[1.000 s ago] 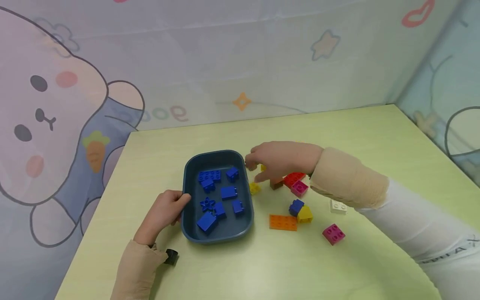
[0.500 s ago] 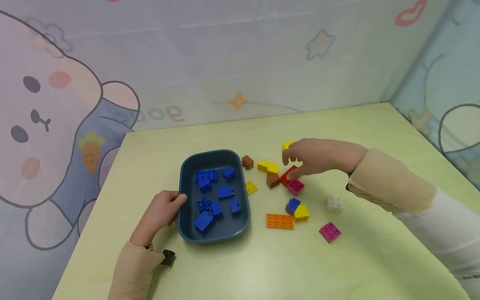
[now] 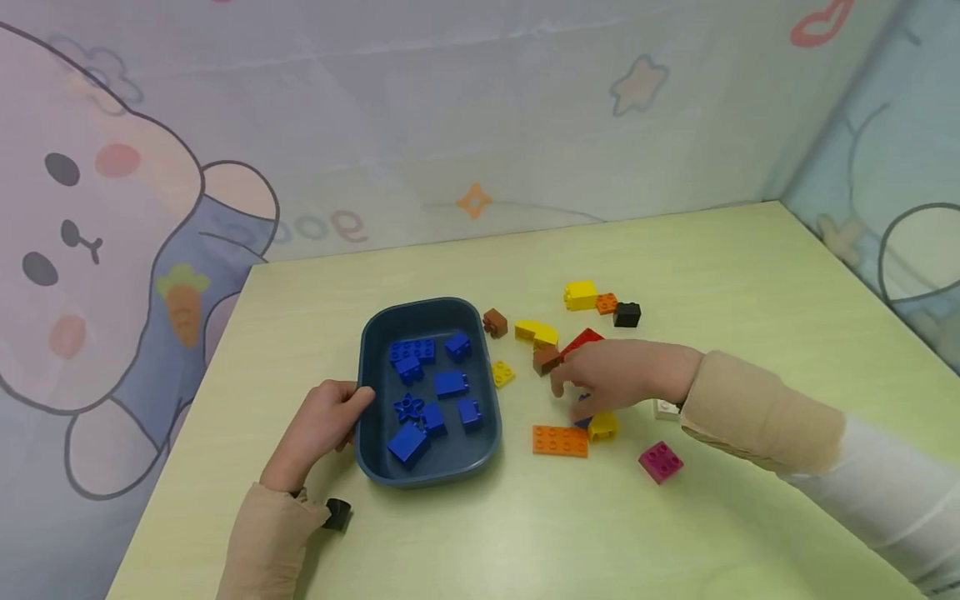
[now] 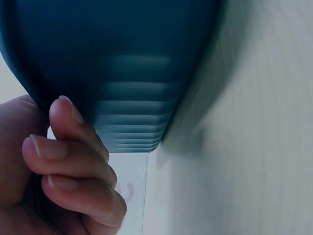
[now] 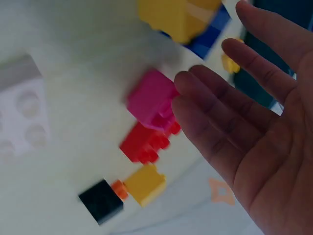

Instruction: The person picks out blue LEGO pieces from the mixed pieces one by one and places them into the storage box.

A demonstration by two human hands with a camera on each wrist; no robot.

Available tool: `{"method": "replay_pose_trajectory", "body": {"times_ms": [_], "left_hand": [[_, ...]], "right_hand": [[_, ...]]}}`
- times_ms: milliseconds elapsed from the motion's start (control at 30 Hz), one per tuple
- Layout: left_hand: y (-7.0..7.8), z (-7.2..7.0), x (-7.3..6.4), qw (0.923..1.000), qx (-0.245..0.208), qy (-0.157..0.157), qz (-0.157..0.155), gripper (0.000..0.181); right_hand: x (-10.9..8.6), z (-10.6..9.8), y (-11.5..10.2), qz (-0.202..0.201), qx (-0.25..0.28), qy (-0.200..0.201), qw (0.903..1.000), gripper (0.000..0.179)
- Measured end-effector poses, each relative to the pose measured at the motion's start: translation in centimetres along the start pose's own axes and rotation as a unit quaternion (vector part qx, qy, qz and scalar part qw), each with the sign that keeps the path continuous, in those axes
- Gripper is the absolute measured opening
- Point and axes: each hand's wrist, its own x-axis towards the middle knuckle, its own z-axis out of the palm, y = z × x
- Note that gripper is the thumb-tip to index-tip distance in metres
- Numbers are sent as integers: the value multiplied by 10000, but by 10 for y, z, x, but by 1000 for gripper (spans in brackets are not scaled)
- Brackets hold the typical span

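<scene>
My left hand (image 3: pixel 322 421) grips the left rim of a dark blue plastic tray (image 3: pixel 457 454), thumb on top and fingers curled below; the left wrist view shows those fingers against its ribbed side. Several blue toy bricks (image 3: pixel 451 384) lie in the tray, along with a blue star-shaped piece (image 3: pixel 408 407). Over the loose bricks on the right, my right hand (image 3: pixel 630 371) reaches down, its fingers spread and holding nothing. Right by its fingertips is a blue brick (image 5: pixel 209 41), mostly covered in the head view, beside a yellow brick (image 3: pixel 603 427). A pink brick (image 5: pixel 152 98) lies beneath the hand.
Around the right hand lie an orange flat brick (image 3: pixel 560 442), a magenta brick (image 3: pixel 661 462), a white brick (image 3: pixel 665 410), a red brick (image 3: pixel 582 340), brown bricks (image 3: pixel 546 360) and yellow bricks (image 3: pixel 581 295). A black brick (image 3: pixel 627 314) lies farther back. A printed cloth hangs behind the table.
My right hand has gone from beside the tray out to the right, then down toward the blue and yellow bricks. The left hand still holds the tray in place.
</scene>
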Motion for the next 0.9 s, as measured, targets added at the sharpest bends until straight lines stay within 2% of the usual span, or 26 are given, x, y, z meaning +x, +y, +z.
{"method": "replay_pose_trajectory", "body": {"times_ms": [267, 633, 900], "left_hand": [[3, -1, -1, 10000, 22, -11, 7, 36], [2, -1, -1, 10000, -10, -11, 28, 36], [2, -1, -2, 10000, -51, -50, 57, 36]], "right_hand": [[2, 17, -2, 90, -4, -97, 9999, 17], [0, 19, 0, 16, 72, -110, 9999, 6], [0, 19, 0, 139, 82, -99, 9998, 10]]}}
